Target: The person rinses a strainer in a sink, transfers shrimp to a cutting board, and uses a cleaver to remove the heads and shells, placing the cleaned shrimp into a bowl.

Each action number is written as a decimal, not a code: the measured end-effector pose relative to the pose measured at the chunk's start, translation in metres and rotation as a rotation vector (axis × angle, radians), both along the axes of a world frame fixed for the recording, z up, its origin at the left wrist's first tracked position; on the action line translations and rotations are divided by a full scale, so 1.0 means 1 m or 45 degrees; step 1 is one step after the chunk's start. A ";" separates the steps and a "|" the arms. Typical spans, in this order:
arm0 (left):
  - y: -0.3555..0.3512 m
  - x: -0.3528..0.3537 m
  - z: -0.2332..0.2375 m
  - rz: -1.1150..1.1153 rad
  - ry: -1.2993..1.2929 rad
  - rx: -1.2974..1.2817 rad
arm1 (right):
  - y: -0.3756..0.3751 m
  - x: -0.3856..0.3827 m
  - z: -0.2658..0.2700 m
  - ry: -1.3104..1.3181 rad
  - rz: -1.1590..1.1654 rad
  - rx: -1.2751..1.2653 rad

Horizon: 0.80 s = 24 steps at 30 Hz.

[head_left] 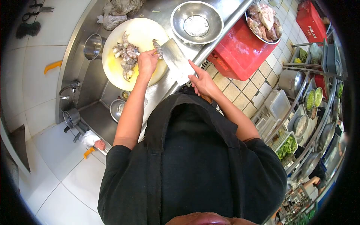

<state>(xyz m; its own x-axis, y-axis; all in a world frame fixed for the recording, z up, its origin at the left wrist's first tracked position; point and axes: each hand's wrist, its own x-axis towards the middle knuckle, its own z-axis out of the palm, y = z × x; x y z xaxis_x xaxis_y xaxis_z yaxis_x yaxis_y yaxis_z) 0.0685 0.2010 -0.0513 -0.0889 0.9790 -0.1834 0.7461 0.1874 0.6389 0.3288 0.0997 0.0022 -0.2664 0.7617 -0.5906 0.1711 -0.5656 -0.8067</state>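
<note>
My right hand [203, 81] grips a cleaver [175, 61], thumb and index finger stretched along its broad blade. The blade reaches over the right edge of a round pale cutting board [112, 39]. My left hand [147, 63] is closed at the fingertips on a single shrimp [158, 48], right beside the blade's far end. To its left lies a pile of grey shrimp [128, 56] in the middle of the board. A wide steel bowl [197, 21] stands on the counter beyond the cleaver.
Plastic-wrapped food [120, 11] lies behind the board. A steel cup [93, 47] and a faucet [69, 90] are at the left by the sink. To the right, a red crate [240, 52] stands below a bowl of bagged meat [265, 21]. Shelves hold vegetables [287, 145].
</note>
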 end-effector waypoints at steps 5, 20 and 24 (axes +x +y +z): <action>0.000 -0.002 -0.004 -0.041 0.060 0.045 | -0.011 0.009 -0.008 0.023 0.023 0.009; -0.004 -0.003 0.000 0.088 -0.118 -0.064 | -0.020 0.017 0.019 -0.154 0.140 0.042; -0.001 -0.007 -0.007 0.099 -0.162 -0.075 | -0.020 0.016 0.016 -0.140 0.128 0.040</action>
